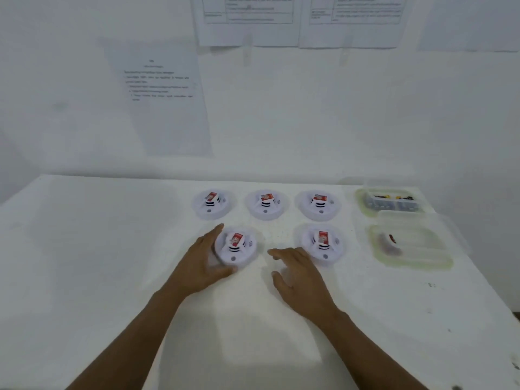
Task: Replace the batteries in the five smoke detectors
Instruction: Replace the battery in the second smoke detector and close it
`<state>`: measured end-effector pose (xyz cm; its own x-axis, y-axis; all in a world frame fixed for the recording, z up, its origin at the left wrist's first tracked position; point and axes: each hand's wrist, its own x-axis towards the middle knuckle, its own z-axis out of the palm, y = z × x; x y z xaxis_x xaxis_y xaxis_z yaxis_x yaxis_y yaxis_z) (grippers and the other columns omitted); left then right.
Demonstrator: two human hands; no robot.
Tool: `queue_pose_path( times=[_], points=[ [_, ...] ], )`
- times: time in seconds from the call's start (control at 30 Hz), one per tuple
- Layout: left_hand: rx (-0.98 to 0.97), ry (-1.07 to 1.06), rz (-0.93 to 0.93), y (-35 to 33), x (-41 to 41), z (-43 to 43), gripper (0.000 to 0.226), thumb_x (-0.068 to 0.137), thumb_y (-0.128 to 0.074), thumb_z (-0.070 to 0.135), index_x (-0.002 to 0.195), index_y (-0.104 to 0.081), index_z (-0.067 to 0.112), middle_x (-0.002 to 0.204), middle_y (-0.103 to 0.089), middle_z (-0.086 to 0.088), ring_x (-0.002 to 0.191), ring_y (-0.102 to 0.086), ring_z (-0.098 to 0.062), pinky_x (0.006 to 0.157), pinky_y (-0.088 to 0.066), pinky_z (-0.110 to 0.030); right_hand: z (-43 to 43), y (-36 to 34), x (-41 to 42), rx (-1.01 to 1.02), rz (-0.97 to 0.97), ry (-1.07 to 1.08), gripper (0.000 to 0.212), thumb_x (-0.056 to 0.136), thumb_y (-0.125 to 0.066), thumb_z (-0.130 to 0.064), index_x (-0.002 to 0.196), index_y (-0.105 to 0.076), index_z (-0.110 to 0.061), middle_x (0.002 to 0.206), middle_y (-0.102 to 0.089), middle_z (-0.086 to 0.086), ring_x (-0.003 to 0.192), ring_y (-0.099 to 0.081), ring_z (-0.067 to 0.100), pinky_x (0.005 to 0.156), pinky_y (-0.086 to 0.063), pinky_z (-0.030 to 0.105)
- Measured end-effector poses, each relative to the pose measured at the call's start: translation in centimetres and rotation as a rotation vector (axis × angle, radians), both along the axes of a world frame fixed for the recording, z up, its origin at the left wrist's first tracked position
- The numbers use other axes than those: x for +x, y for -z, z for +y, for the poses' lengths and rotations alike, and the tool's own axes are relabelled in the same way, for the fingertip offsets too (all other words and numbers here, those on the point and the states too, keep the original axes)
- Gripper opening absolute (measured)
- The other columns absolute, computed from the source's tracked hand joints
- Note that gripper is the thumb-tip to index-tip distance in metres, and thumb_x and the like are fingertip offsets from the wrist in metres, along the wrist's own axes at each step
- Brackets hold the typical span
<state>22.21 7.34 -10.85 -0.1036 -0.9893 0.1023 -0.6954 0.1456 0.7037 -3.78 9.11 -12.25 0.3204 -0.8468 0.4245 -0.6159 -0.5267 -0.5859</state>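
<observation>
Several white round smoke detectors lie on the white table, each with a red-and-white battery on top. Three form a back row: left detector (213, 204), middle detector (266, 204), right detector (318, 205). Two lie nearer: the front left detector (237, 247) and the front right detector (323, 244). My left hand (202, 263) is cupped against the left side of the front left detector, thumb under its near edge. My right hand (298, 273) hovers with fingers spread between the two front detectors, holding nothing.
Two clear plastic containers stand at the right: the far container (389, 202) holds small dark and yellow items, the near container (410, 249) holds a reddish item. Printed sheets hang on the white wall behind. The table's right edge (489, 277) runs diagonally.
</observation>
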Motion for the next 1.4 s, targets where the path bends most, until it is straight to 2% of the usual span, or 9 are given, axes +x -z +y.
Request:
queue_pose_path(
  times=[0.1, 0.2, 0.33, 0.53, 0.63, 0.77, 1.0, 1.23, 1.4],
  points=[
    [0.031, 0.051, 0.074, 0.5, 0.2, -0.8, 0.101, 0.067, -0.083, 0.048, 0.148, -0.028, 0.024, 0.15, -0.034, 0.015, 0.137, -0.036, -0.009, 0.113, -0.031, -0.029, -0.7, 0.1, 2.5, 0.113, 0.009, 0.008, 0.044, 0.086, -0.065, -0.024, 0.13, -0.058, -0.025, 0.118, -0.055, -0.024, 0.103, -0.046, -0.005, 0.091, -0.04, 0.021],
    [0.038, 0.094, 0.144, 0.6, 0.3, -1.2, 0.104, 0.063, -0.082, 0.056, 0.148, -0.03, 0.025, 0.151, -0.038, 0.012, 0.136, -0.037, -0.004, 0.114, -0.034, -0.034, -1.4, 0.0, 3.9, 0.155, -0.03, 0.062, 0.048, 0.085, -0.066, -0.024, 0.131, -0.057, -0.032, 0.118, -0.052, -0.034, 0.101, -0.049, -0.008, 0.089, -0.043, 0.02],
    [0.024, 0.131, 0.216, 0.2, 0.7, -1.3, 0.108, 0.055, -0.079, 0.065, 0.145, -0.036, 0.025, 0.145, -0.045, 0.012, 0.131, -0.043, -0.002, 0.109, -0.039, -0.026, -1.9, 0.0, 4.2, 0.146, -0.131, 0.03, 0.049, 0.076, -0.068, -0.013, 0.124, -0.063, -0.025, 0.13, -0.057, -0.009, 0.121, -0.051, 0.004, 0.097, -0.049, 0.031],
    [-0.005, 0.149, 0.307, -1.8, -0.3, -2.0, 0.093, 0.063, -0.088, 0.041, 0.141, -0.039, 0.03, 0.129, -0.056, 0.015, 0.112, -0.055, 0.005, 0.092, -0.048, -0.015, -1.5, -2.4, 3.5, -0.112, -0.055, 0.058, 0.05, 0.082, -0.077, -0.016, 0.128, -0.06, -0.021, 0.128, -0.06, -0.014, 0.118, -0.053, 0.005, 0.101, -0.045, 0.025],
    [-0.043, 0.11, 0.378, -3.2, -1.3, -2.1, 0.08, 0.07, -0.083, 0.039, 0.138, -0.045, 0.026, 0.125, -0.06, 0.01, 0.107, -0.061, -0.003, 0.089, -0.051, -0.018, -1.4, -4.1, 3.2, -0.06, -0.017, 0.09, 0.053, 0.086, -0.074, -0.031, 0.134, -0.052, -0.032, 0.118, -0.06, -0.024, 0.106, -0.051, -0.013, 0.092, -0.041, 0.01],
    [-0.103, 0.148, 0.394, -4.6, -2.0, -2.0, 0.066, 0.074, -0.08, 0.037, 0.133, -0.05, 0.029, 0.123, -0.062, 0.013, 0.101, -0.062, -0.005, 0.083, -0.052, -0.02, -1.6, -5.5, 2.5, 0.097, -0.318, 0.185, 0.05, 0.089, -0.071, -0.026, 0.13, -0.047, -0.04, 0.094, -0.072, -0.02, 0.088, -0.065, -0.005, 0.079, -0.048, 0.008],
    [-0.221, 0.209, 0.235, -4.1, -4.0, -1.3, 0.1, 0.061, -0.09, 0.036, 0.141, -0.031, 0.042, 0.128, -0.048, 0.024, 0.114, -0.049, -0.002, 0.084, -0.045, -0.013, -1.8, -7.2, 1.3, 0.356, -0.633, 0.127, 0.035, 0.093, -0.064, -0.013, 0.125, -0.056, -0.023, 0.075, -0.074, 0.007, 0.072, -0.072, 0.021, 0.07, -0.061, 0.032],
    [-0.216, 0.236, 0.236, -5.3, -4.8, -1.4, 0.09, 0.057, -0.092, 0.03, 0.134, -0.046, 0.029, 0.123, -0.055, 0.017, 0.108, -0.056, -0.009, 0.081, -0.049, -0.018, -2.0, -7.6, -0.4, 0.436, -0.513, 0.139, 0.04, 0.09, -0.069, -0.014, 0.127, -0.059, -0.025, 0.114, -0.066, -0.001, 0.078, -0.073, 0.017, 0.067, -0.062, 0.033],
    [-0.145, 0.269, 0.238, -6.4, -4.7, -1.1, 0.088, 0.057, -0.091, 0.033, 0.132, -0.046, 0.03, 0.125, -0.053, 0.018, 0.113, -0.052, -0.007, 0.084, -0.05, -0.019, -1.9, -8.5, -0.9, 0.433, -0.456, 0.04, 0.031, 0.089, -0.07, -0.013, 0.117, -0.065, -0.025, 0.118, -0.066, -0.011, 0.078, -0.072, 0.019, 0.066, -0.06, 0.029]
  ],
)
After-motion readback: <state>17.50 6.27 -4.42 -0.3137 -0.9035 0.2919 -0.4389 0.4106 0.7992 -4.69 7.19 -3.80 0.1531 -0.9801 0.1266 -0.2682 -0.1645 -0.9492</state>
